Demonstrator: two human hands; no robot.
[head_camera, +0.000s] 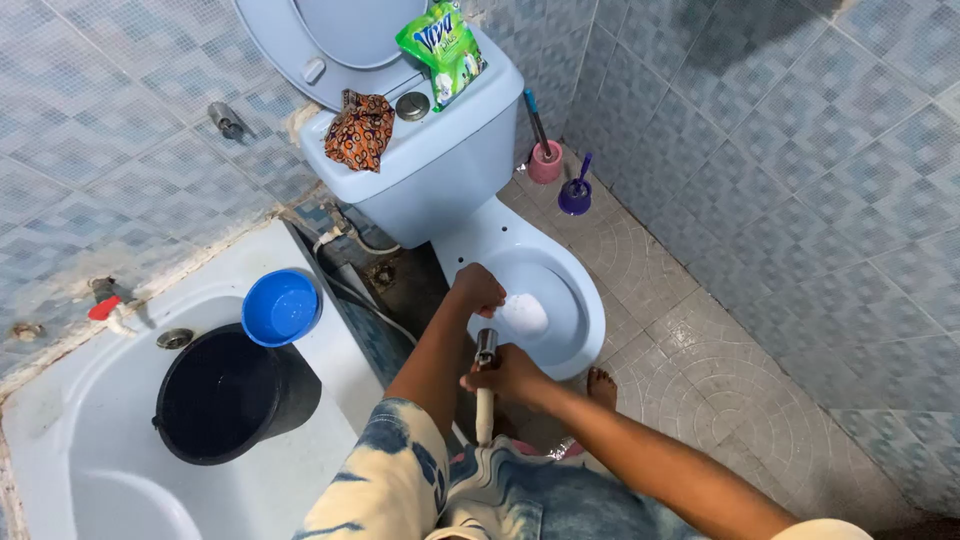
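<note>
Person stands over a pale blue toilet bowl (590, 310), lid up; left hand (478, 288) is curled shut at the near-left rim, fingers together, prob. gripping the rim or sthg small there, can't tell which; right hand (508, 375) is clamped round a spray nozzle (486, 347) w/ a light-coloured hose or handle (484, 415) hanging down from it toward the body; nozzle tip points into the bowl, just above the near rim; inside the bowl sits a white patch (524, 314), looks like foam or powder, not yet spread or rinsed off; so my read: cleaning agent is in, sprayer is in hand, but scrubbing & flushing look not yet done; rim and outside of bowl show no suds. On the cistern (450, 160): a green sachet (442, 48), a patterned cloth (360, 130) bunched up. Two brush holders on the floor beside the cistern, pink (545, 160) & purple (575, 195), both w/ brushes in them, well apart from either hand; untouched as they stand. Left of the toilet, a tub (90, 440) holds a black bucket (232, 395) w/ a blue bowl (282, 307) resting at its rim. A bare foot (601, 385) shows on the tiled floor by the bowl's right side.
</note>
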